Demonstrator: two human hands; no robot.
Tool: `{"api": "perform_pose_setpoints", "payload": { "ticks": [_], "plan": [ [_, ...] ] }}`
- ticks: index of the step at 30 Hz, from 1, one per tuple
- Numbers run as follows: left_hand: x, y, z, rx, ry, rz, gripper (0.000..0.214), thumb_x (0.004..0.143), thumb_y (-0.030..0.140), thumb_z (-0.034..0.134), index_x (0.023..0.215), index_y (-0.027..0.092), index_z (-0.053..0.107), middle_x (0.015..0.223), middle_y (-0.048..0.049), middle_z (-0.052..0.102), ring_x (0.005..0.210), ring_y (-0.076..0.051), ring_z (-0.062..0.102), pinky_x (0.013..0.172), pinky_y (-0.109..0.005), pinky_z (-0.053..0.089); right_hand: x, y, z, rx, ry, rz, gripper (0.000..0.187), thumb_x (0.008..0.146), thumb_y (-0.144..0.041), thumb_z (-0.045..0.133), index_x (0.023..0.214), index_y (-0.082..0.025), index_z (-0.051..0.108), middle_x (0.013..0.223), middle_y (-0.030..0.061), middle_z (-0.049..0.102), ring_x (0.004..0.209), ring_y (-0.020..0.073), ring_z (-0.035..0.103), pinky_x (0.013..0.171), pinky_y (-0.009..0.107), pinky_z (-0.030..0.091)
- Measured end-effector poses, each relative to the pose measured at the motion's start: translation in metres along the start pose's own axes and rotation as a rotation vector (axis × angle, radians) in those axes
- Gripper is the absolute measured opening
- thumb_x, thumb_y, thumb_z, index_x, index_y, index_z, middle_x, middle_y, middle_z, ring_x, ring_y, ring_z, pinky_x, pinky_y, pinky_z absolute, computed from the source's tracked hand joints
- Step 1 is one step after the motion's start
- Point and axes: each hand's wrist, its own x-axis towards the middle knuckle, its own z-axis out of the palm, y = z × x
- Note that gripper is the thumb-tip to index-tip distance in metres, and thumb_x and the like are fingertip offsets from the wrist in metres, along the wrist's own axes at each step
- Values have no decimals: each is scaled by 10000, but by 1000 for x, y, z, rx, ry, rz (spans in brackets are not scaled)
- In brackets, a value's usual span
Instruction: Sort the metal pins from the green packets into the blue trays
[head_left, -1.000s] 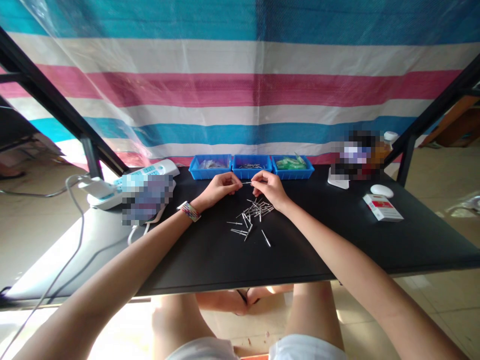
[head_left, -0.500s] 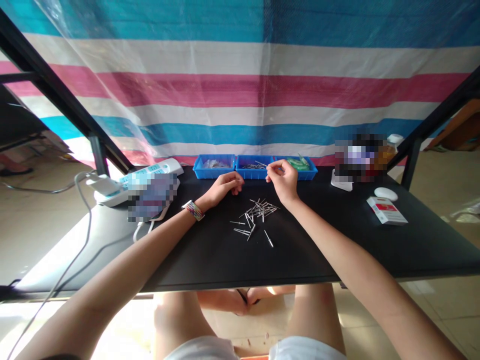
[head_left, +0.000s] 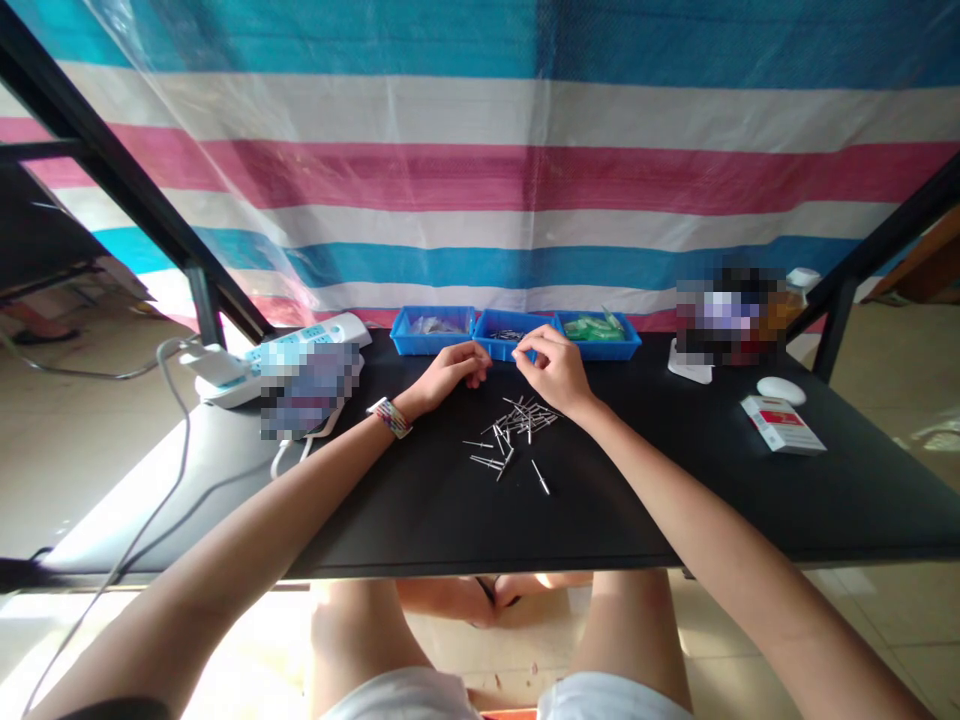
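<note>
Several silver blind rivets (head_left: 529,415) lie in a loose pile on the black table, with a few scattered nearer to me. My left hand (head_left: 457,372) rests on the table left of the pile, fingers curled; whatever they hold, if anything, is hidden. Just in front of the middle blue bin (head_left: 491,350), my right hand (head_left: 553,365) has thumb and forefinger pinched together. I cannot make out what is between them. More rivets (head_left: 508,335) lie inside that bin, partly covered by my right hand.
The left blue bin (head_left: 433,345) holds small clear bags; the right bin (head_left: 600,348) holds green items. At left are a power strip (head_left: 349,328), a blurred device (head_left: 311,390) and a cable (head_left: 184,440). At right are a small box (head_left: 784,425) and a white oval object (head_left: 781,390).
My right hand has shifted left and slightly down at the middle bin. The rivet that stuck out of its fingertips no longer shows. My left hand stays put.
</note>
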Motion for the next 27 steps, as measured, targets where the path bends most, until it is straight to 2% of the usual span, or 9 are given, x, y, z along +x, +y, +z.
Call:
{"api": "perform_pose_setpoints", "payload": {
  "ticks": [3, 6, 9, 17, 21, 27],
  "plan": [
    [1, 0, 0, 3, 0, 9, 246, 852, 377, 720, 901, 144, 656, 733, -16, 648, 606, -124, 576, 589, -249, 455, -5, -2, 2, -66, -98, -43, 145, 922, -224, 635, 790, -218, 696, 912, 46, 680, 700, 171, 609, 688, 315, 486],
    [1, -2, -1, -6, 8, 18, 241, 830, 344, 725, 951, 144, 664, 758, -17, 660, 593, -120, 581, 576, -245, 451, -8, 2, 2, -165, -94, -37, 139, 910, -171, 620, 799, -225, 683, 907, 55, 683, 865, 217, 663, 799, 324, 504],
    [2, -3, -1, -14, 14, 13, 243, 829, 328, 723, 975, 144, 660, 776, -16, 666, 595, -116, 588, 577, -240, 455, -8, 9, 2, -195, -73, -12, 133, 912, -149, 605, 835, -227, 681, 953, 71, 698, 931, 240, 674, 875, 346, 513],
    [2, -4, -1, -10, 28, 31, 442, 846, 332, 712, 1235, 128, 661, 820, -17, 682, 592, -121, 589, 581, -253, 475, -8, 22, 5, -180, -110, -7, 132, 893, -130, 613, 947, -223, 690, 1034, 81, 698, 1008, 252, 677, 938, 366, 524],
    [2, -4, -1, -4, 14, 32, 494, 853, 334, 701, 1295, 119, 656, 834, -27, 696, 601, -120, 589, 591, -254, 480, -8, 22, 6, -168, -139, -11, 151, 888, -116, 616, 962, -219, 698, 1058, 81, 698, 1012, 245, 670, 925, 357, 522],
    [1, -3, -1, 9, 8, 35, 492, 843, 311, 689, 1293, 115, 647, 837, -19, 695, 601, -116, 590, 596, -252, 489, -11, 5, 6, -150, -307, -65, 114, 882, -134, 671, 807, -213, 706, 861, 44, 692, 907, 227, 629, 887, 349, 486]
  ]
}}
